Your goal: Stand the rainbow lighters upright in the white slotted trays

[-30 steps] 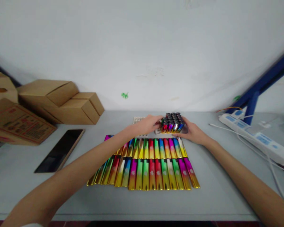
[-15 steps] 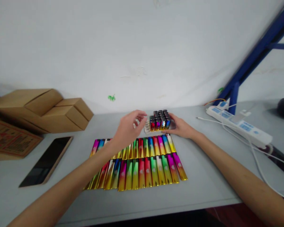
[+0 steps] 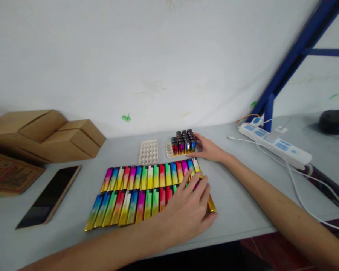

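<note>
Two rows of shiny lighters (image 3: 124, 203), coloured at the top and gold at the base, lie side by side on the table. My left hand (image 3: 190, 201) reaches over the right end of the lower row, fingers apart; it covers several lighters, and I see nothing in its grasp. Behind the rows, a white lighter tray (image 3: 168, 151) has upright lighters (image 3: 183, 142) in it, black tops up, with some cells bare at its left. My right hand (image 3: 207, 148) grips this tray at its right side, thumb in front and fingers behind. Left of it lies a second white tray (image 3: 148, 151) with bare cells.
A phone (image 3: 49, 197) lies at the left, near brown cardboard boxes (image 3: 59, 137). On the right a white power strip (image 3: 275, 145) has cables (image 3: 292, 180) trailing to the table's front edge. A blue metal frame (image 3: 288, 62) stands against the wall behind.
My left hand has moved from beside the filled tray, forward and right, over the lower row's right end. The bare-celled tray has come into sight. My right hand stays at the filled tray.
</note>
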Available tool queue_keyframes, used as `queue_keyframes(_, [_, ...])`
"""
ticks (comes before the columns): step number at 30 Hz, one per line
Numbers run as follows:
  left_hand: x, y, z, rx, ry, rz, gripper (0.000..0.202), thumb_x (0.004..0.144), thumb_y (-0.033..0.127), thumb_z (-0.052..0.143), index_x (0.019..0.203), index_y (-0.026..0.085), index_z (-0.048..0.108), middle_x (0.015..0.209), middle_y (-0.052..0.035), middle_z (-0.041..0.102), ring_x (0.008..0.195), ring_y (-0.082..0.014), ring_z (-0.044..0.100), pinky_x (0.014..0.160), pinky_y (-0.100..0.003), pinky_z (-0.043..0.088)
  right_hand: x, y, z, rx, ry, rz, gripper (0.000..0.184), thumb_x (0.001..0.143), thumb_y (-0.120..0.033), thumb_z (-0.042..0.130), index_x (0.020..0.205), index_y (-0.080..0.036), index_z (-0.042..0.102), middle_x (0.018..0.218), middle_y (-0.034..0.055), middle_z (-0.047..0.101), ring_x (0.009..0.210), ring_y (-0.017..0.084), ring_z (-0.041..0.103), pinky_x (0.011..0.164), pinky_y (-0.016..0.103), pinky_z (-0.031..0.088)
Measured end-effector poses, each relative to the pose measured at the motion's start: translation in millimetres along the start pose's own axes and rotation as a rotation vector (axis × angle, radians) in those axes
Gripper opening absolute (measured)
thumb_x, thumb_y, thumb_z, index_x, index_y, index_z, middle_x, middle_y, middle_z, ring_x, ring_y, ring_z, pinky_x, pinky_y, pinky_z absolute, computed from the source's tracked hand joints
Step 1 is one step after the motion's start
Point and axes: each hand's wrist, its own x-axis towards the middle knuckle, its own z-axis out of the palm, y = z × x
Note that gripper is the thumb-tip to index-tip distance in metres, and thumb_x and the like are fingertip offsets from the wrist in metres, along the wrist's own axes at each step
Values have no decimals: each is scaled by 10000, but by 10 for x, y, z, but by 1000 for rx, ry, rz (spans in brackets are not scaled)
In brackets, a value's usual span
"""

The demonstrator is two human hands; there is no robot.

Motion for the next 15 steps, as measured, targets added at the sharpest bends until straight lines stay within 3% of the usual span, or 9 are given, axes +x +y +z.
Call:
queue_keyframes(6, [-79,181,25,-26,-8,67,630,932,590,589,1349,118,608,1396,-246,597,1405,-376,480,1210,-548,354,-1,6,-4,8,-3,-4,923,767,-529,820,1523,-222,390,1474,160,569,1314,365,579,1130,566,448])
queue_keyframes(10, [-41,178,2,-191,-34,93,567,911,573,632,1267,132,646,1257,-194,653,1337,-342,538,1253,-523,303,3,-12,-9,3,-8,0,928,762,-537,822,1522,-214,398,1458,154,585,1283,352,605,1112,526,474])
queue_keyframes(12, [-13,145,-38,-329,3,55,548,894,543,661,1292,168,635,1285,-166,634,1322,-320,554,1250,-492,335,5,-20,-9,-1,-5,-7,929,765,-541,818,1525,-213,394,1473,154,576,1307,353,590,1128,528,457])
queue_keyframes(15, [32,50,-140,-573,92,-93,582,863,403,703,1410,265,563,1474,-126,523,1283,-279,604,1149,-415,498,6,-9,-3,-16,7,-11,931,763,-543,815,1524,-212,393,1470,165,577,1327,364,573,1136,550,440])
